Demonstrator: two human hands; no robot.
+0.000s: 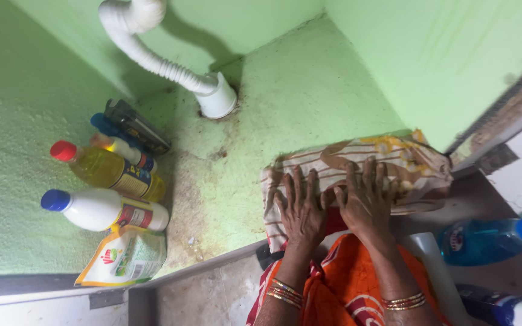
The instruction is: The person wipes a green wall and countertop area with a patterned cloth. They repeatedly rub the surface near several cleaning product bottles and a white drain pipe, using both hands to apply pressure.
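Green walls [430, 54], perhaps stained floor [309, 90]

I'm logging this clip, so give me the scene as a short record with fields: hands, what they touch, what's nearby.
left hand: flat, fingers spread, pressing on the cloth
right hand: flat on the same cloth, beside the left
cloth: striped, lying on the green floor
left side: yellow bottle, white bottle, pouch
back: white hose running into the floor
right side: blue bottle
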